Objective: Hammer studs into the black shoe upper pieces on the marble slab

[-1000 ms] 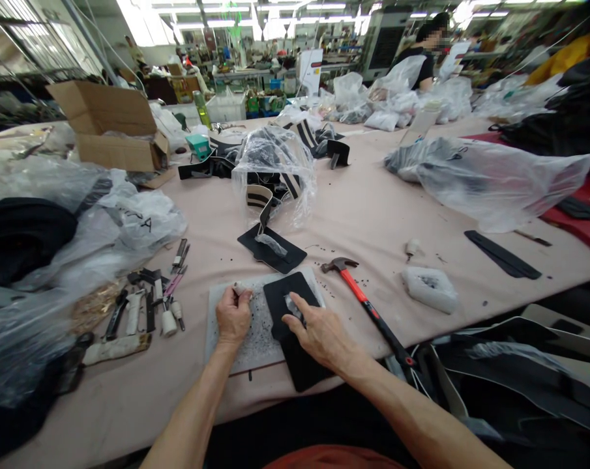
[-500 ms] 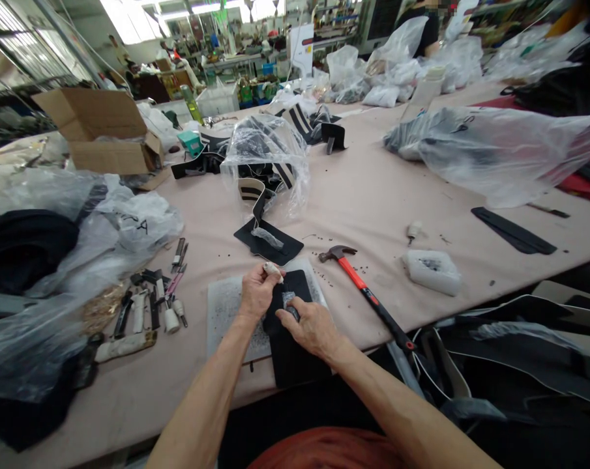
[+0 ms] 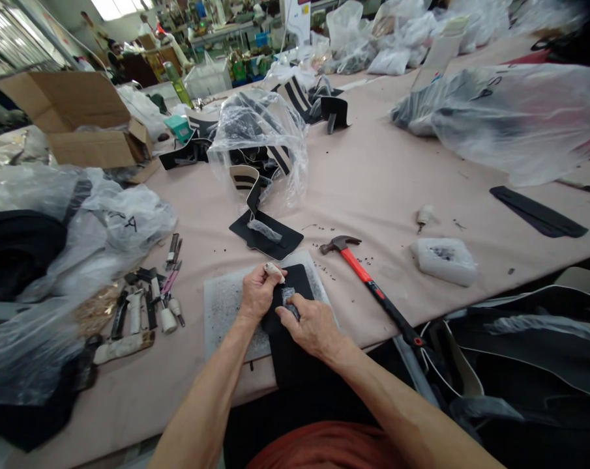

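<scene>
My left hand is closed round a small white-wrapped tool, whose lower end points at a black strap piece. Between the thumb and fingers of my right hand is a plastic-wrapped buckle part on that strap piece. Under the piece lies a translucent white board marked with many small dark dents. A claw hammer with a red and black handle rests to the right of the board, small dark bits scattered near its head.
Several small tools lie at the left beside crumpled plastic bags. Beyond the board are a black panel and bagged straps. At the right sit a white block and dark strips. A cardboard box stands back left.
The camera view has tilted down and shifted slightly, so the background sits higher in the picture. Both hands keep nearly the same place and hold on the tool and the buckle part.
</scene>
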`<state>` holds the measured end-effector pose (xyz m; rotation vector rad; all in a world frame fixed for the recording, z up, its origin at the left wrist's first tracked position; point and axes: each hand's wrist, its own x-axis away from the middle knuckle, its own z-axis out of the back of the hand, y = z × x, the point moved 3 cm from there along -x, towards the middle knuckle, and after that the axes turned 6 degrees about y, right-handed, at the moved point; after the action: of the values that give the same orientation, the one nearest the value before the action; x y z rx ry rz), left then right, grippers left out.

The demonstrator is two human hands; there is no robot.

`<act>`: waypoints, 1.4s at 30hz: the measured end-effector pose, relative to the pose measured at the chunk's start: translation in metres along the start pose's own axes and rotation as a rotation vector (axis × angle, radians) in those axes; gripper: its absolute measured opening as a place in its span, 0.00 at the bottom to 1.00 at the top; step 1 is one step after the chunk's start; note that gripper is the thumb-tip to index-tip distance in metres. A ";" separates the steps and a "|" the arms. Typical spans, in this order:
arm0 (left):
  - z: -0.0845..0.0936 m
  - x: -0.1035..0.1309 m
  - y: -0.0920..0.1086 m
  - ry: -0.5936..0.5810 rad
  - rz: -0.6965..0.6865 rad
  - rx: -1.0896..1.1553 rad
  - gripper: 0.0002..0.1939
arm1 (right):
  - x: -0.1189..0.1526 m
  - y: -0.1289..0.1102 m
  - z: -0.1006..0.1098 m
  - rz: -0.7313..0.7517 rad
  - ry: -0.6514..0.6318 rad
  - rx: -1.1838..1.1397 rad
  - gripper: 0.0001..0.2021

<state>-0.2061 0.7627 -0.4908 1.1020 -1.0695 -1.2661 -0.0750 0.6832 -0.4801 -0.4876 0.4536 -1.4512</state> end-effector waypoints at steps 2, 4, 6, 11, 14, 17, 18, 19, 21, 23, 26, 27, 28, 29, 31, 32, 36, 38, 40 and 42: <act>-0.001 0.001 0.000 -0.004 -0.011 -0.013 0.11 | 0.000 0.001 -0.001 0.003 0.009 -0.011 0.15; -0.001 0.001 -0.001 -0.007 -0.024 -0.033 0.10 | 0.000 0.002 -0.003 0.004 0.017 -0.019 0.15; -0.001 0.000 -0.001 -0.012 -0.046 -0.065 0.09 | 0.001 0.001 -0.004 0.003 0.025 -0.025 0.16; -0.001 -0.003 -0.003 -0.074 -0.124 -0.152 0.05 | 0.004 0.002 0.003 0.034 -0.003 -0.194 0.17; -0.002 -0.001 -0.006 -0.109 -0.188 -0.205 0.04 | 0.002 0.023 0.024 0.062 0.087 -0.319 0.19; -0.002 0.005 -0.006 -0.099 -0.276 -0.268 0.05 | -0.004 0.070 0.055 -0.082 0.302 -0.049 0.19; -0.003 0.007 -0.006 -0.101 -0.298 -0.289 0.06 | -0.007 0.087 0.063 -0.143 0.311 0.084 0.18; -0.003 0.008 -0.006 -0.105 -0.312 -0.307 0.06 | -0.009 0.103 0.069 -0.202 0.276 0.189 0.17; -0.004 0.010 -0.005 -0.111 -0.317 -0.328 0.06 | -0.011 0.128 0.076 -0.322 0.152 0.231 0.12; -0.004 0.010 -0.006 -0.109 -0.304 -0.320 0.06 | -0.011 0.140 0.077 -0.498 0.007 -0.035 0.05; -0.003 0.011 -0.006 -0.104 -0.276 -0.288 0.05 | -0.007 0.128 0.073 -0.699 -0.208 -0.544 0.03; -0.003 0.011 -0.007 -0.104 -0.271 -0.279 0.05 | -0.005 0.118 0.074 -0.724 -0.262 -0.630 0.03; -0.002 0.011 -0.007 -0.103 -0.270 -0.273 0.05 | -0.004 0.107 0.077 -0.727 -0.283 -0.669 0.03; -0.002 0.011 -0.008 -0.100 -0.272 -0.269 0.05 | -0.004 0.096 0.081 -0.709 -0.268 -0.676 0.04; -0.001 0.011 -0.009 -0.098 -0.277 -0.271 0.05 | -0.004 0.073 0.095 -0.595 -0.152 -0.669 0.11; -0.001 0.011 -0.009 -0.098 -0.278 -0.277 0.05 | -0.004 0.062 0.104 -0.484 -0.048 -0.629 0.16; -0.002 0.011 -0.009 -0.101 -0.291 -0.316 0.05 | -0.003 0.022 0.129 0.018 0.299 -0.197 0.21; -0.002 0.010 -0.010 -0.088 -0.297 -0.346 0.04 | -0.003 0.012 0.128 0.128 0.198 0.077 0.18; -0.002 0.009 -0.011 -0.072 -0.296 -0.372 0.03 | -0.004 0.007 0.127 0.164 0.031 0.264 0.15; -0.002 0.010 -0.011 -0.076 -0.298 -0.367 0.03 | -0.006 0.003 0.136 0.165 0.036 0.289 0.16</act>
<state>-0.2059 0.7532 -0.5023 0.9576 -0.7028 -1.6753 0.0046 0.6947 -0.3704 -0.1880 0.2982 -1.3402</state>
